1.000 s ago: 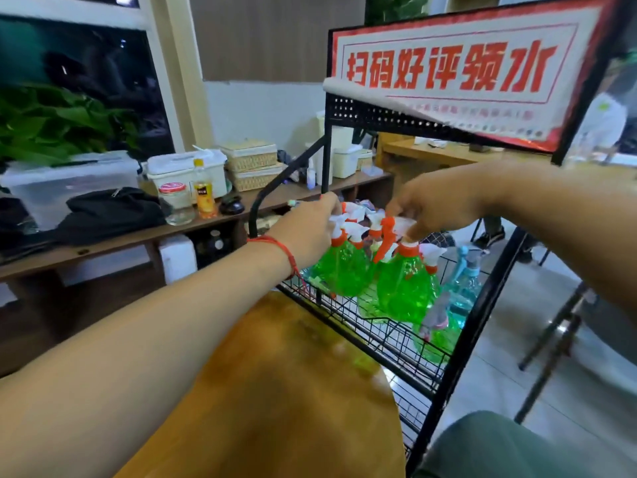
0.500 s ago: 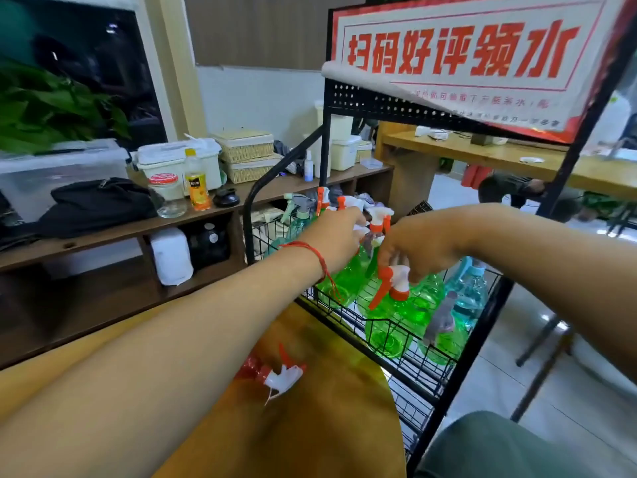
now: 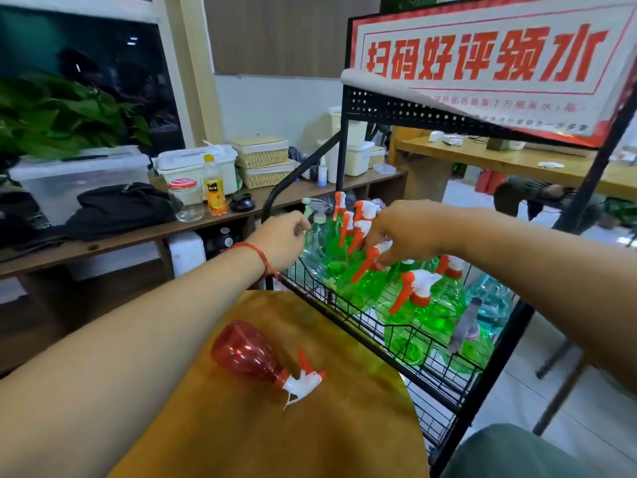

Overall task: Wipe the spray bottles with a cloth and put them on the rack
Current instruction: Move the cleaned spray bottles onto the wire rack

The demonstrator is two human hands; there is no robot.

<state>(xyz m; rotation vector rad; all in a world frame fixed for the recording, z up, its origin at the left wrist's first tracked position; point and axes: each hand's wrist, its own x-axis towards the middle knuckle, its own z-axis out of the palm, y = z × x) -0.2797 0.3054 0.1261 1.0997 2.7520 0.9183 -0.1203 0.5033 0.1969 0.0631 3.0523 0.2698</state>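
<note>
Several green spray bottles with orange-and-white heads stand packed in the black wire rack (image 3: 444, 384). My right hand (image 3: 410, 229) reaches over them, its fingertips pinching the spray head of a tilted green bottle (image 3: 362, 288) at the basket's near edge. My left hand (image 3: 282, 236) hovers at the rack's left corner, fingers loosely curled and holding nothing, beside a clear bottle (image 3: 315, 243). A red spray bottle (image 3: 244, 355) lies on its side on the round wooden table (image 3: 310, 439). No cloth is in view.
A red-and-white sign (image 3: 482, 56) tops the rack. A long wooden shelf (image 3: 138, 232) at the left carries jars, boxes and a black bag. My knee (image 3: 517, 453) is at the bottom right, with chair legs on the floor beyond it.
The green bottle under my right hand has gone down into the basket and now leans. My left hand has let go of the spray heads and drawn back to the left.
</note>
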